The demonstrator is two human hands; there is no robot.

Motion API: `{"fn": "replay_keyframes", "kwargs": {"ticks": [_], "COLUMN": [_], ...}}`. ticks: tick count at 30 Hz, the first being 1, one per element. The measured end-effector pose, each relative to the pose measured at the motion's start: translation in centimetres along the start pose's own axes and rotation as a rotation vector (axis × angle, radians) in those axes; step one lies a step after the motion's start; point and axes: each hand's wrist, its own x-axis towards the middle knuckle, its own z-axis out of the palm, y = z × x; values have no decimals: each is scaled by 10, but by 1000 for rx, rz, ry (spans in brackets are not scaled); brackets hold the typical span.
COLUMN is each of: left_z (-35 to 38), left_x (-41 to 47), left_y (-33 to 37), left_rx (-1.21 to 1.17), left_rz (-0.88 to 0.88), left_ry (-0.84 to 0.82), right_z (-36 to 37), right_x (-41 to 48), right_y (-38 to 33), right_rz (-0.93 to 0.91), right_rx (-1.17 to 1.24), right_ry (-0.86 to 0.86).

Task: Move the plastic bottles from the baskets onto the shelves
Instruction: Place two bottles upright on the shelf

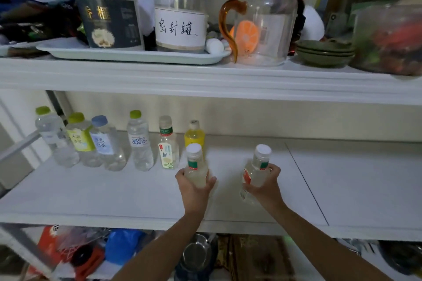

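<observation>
Both forearms rise from the bottom of the view, roughly parallel, and extend over the front edge of the middle shelf (114, 189). The left hand (194, 189) grasps a white-capped bottle (194, 162) around its body, thumb on the right side and fingers on the left. This bottle stands upright just in front of the yellow bottle (194, 138), and the hand hides its base. The right hand (266, 183) grips a second white-capped bottle (259, 162), fingers curled round its right side and thumb across the front. This bottle tilts, cap to the upper right and base to the lower left, over the shelf; whether it touches the shelf cannot be told. Further left, a row of five bottles (139, 141) stands on the same shelf.
</observation>
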Motion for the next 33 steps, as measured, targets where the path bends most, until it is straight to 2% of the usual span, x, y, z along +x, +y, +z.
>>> {"fn": "replay_keyframes", "kwargs": {"ticks": [4,7,11,13,18,20,23,27,30,33], "left_z": [-5,-14,-3,3,1,4,11,22,28,27], "left_x": [-9,-10,-15,-17,-20,-18,-15,-12,-6,-2], "left_y": [-18,-32,-25,-27,-48,-47,-42,-37,-36,-42], "left_rx": [183,412,630,662,687,713,814,987,1026,935], "left_rz": [177,292,201,166,87,60,41,100,105,110], "left_ry": [-191,-267,-206,-194,-220,-197,-170,-147,-128,-148], "right_z": [-15,-18,-3,4,0,-1,5,15,15,5], "right_x": [4,0,-12,-16,-23,-23,-19,-11,-7,-11], "right_y": [21,29,27,36,55,56,50,45,47,52], "right_rz": [-47,-78,9,37,31,-13,-3,20,34,23], "right_rx": [-76,-124,-252,-254,-208,-214,-197,-310,-340,-187], "right_ry": [-221,-191,-116,-78,-156,-134,-56,19,-40,-120]}}
